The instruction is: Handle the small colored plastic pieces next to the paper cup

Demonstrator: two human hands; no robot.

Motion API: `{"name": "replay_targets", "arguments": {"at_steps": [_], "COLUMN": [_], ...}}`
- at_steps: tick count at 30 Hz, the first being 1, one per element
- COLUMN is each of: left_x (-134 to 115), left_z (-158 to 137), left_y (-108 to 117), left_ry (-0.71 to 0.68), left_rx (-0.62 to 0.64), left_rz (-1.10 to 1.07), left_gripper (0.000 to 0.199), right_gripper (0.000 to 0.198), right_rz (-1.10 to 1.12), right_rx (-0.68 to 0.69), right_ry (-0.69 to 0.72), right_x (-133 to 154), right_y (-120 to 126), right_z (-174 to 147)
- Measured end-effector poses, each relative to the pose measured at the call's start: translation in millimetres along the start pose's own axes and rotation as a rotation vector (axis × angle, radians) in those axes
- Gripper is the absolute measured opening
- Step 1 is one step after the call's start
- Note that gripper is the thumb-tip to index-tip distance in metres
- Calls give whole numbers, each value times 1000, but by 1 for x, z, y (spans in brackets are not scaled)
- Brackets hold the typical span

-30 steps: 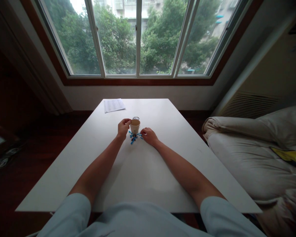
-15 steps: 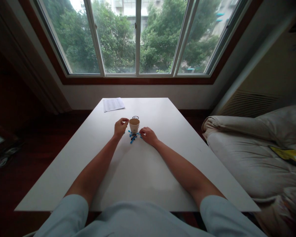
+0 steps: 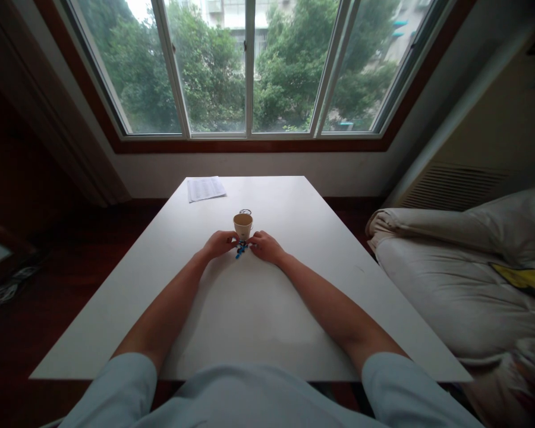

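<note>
A small beige paper cup stands upright on the white table, its open mouth facing up. Right in front of it lies a pile of small blue pieces with some dark ones among them, too small to name. My left hand reaches the pile from the left, thumb and fingers drawn together at its edge. On the opposite side my right hand has its fingers pinched at the pile, just below the cup's right side. Whatever sits between the fingertips of either hand is too small to make out.
Behind the cup is a thin dark ring-shaped item. Printed sheets lie at the far left corner of the white table. A beige sofa stands to the right, with a yellow and black item on it.
My left hand has come down from beside the cup's rim to the blue pieces. My right hand has shifted slightly left, closer to the pile. The cup has stayed in place.
</note>
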State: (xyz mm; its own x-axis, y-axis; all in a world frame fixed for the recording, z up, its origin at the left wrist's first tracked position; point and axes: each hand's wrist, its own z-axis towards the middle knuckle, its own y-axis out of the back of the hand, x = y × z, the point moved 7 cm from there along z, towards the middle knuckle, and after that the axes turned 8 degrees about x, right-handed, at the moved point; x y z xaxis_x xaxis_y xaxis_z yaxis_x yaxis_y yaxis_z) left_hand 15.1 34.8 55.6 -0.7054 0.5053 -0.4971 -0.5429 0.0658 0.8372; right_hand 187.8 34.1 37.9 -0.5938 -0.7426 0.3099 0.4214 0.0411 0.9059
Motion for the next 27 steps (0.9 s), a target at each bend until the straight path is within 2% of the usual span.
{"name": "replay_targets", "arguments": {"at_steps": [3,6,27], "left_x": [4,7,8], "left_z": [-1,-2,-1], "left_y": [-12,-18,-25], "left_ry": [-14,-20,-8], "left_rx": [126,176,211], "left_rz": [-50,-64,-44], "left_gripper": [20,23,22], "right_gripper": [27,26,16], "right_rz": [-21,-28,-78], "right_rx": [3,2,-34], "right_ry": [6,6,-57], "right_x": [0,0,-6], "right_y": [-1,-2,0], "right_z": [0,1,0]}}
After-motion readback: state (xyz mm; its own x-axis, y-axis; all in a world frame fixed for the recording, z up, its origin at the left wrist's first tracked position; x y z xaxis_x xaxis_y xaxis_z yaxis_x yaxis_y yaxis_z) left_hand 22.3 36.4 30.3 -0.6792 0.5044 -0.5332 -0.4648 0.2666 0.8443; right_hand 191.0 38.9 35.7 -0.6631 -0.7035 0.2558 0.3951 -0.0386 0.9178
